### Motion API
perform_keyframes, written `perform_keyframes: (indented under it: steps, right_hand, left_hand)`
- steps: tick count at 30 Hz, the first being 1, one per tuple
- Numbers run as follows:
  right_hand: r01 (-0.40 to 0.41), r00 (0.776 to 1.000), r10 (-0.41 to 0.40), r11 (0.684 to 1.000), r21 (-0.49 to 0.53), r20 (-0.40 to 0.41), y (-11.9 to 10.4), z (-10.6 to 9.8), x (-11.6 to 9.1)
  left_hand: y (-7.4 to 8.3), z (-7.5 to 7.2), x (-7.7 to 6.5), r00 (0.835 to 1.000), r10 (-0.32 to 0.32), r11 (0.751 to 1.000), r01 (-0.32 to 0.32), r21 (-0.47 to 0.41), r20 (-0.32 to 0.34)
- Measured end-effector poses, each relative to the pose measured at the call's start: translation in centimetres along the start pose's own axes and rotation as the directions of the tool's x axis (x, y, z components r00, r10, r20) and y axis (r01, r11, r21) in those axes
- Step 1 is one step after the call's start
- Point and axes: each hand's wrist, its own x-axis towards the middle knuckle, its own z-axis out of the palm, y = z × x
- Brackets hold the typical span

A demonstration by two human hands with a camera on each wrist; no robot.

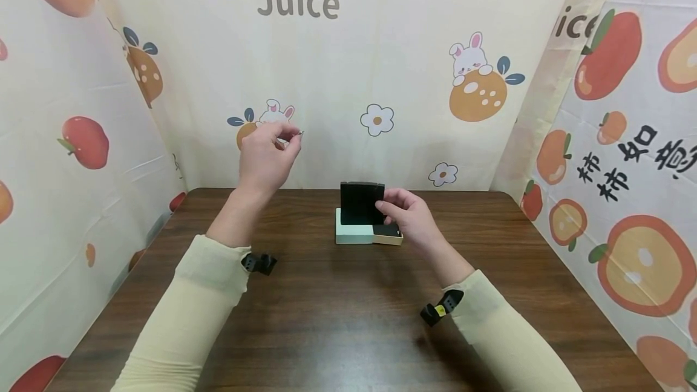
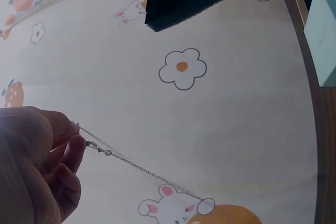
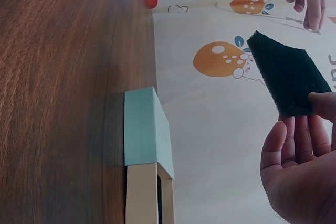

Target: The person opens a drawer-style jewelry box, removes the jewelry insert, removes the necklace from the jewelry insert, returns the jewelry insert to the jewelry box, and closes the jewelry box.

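A fruit-print cloth [image 1: 408, 47] stands behind a brown wooden table [image 1: 327, 319]. The left hand [image 1: 268, 156], raised, pinches with thumb and fingers nearly together; the right hand [image 1: 411, 215] grips a black pad's edge between thumb and fingers. A green-and-tan box [image 1: 354, 235] sits on the table. The black pad [image 1: 361, 203] is held up near it. A thin chain [image 2: 139, 167] hangs from the left fingertips.

Brown table [image 1: 337, 319], "Juice" backdrop [image 1: 414, 65], fruit-print side sheet [image 1: 642, 198], apparently cloth
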Motion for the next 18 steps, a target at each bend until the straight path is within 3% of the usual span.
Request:
perform_keyframes:
  steps: [8,18]
  right_hand:
    - [-0.003,1.0,0.003,1.0,0.012,-0.005,0.0,-0.1,-0.2]
    - [-0.01,1.0,0.01,1.0,0.011,-0.008,0.0,-0.2,-0.3]
  left_hand:
    - [-1.1,0.0,-0.6,0.999,-0.038,0.999,0.038,-0.014,0.035]
    - [-2.2,-0.1,-1.5,0.981,-0.095,0.995,0.091,0.031,0.167]
